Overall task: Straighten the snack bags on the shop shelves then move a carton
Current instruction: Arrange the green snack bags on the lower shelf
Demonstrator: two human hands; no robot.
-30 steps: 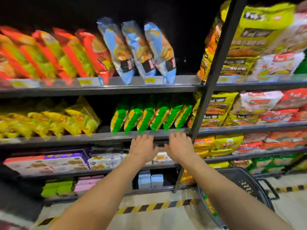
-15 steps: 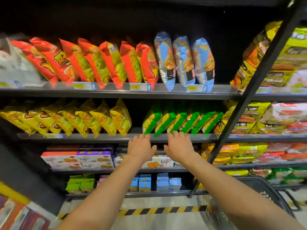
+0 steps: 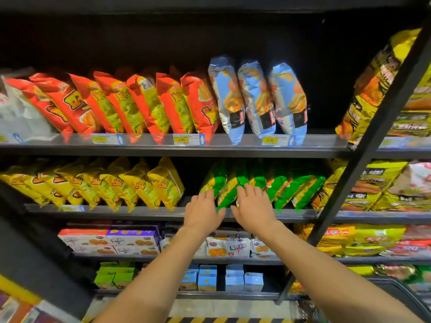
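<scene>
A row of green snack bags (image 3: 277, 185) leans on the second shelf (image 3: 140, 212). My left hand (image 3: 203, 212) reaches up to the leftmost green bag, straight fingers touching its lower edge. My right hand (image 3: 253, 207) lies flat against the bags beside it, fingers spread. Neither hand grips anything. Yellow bags (image 3: 105, 183) lean in a row further left on the same shelf. Above, red bags (image 3: 130, 103) and three blue bags (image 3: 258, 99) lean on the upper shelf (image 3: 233, 146).
A black upright post (image 3: 363, 159) slants down on the right, with yellow and red bags (image 3: 377, 183) stacked past it. Biscuit boxes (image 3: 109, 240) and small blue cartons (image 3: 224, 278) fill the lower shelves. A striped floor line (image 3: 221, 320) runs below.
Both hands rose from the shelf edge onto the green bags. The view shifted left and came closer to the shelves.
</scene>
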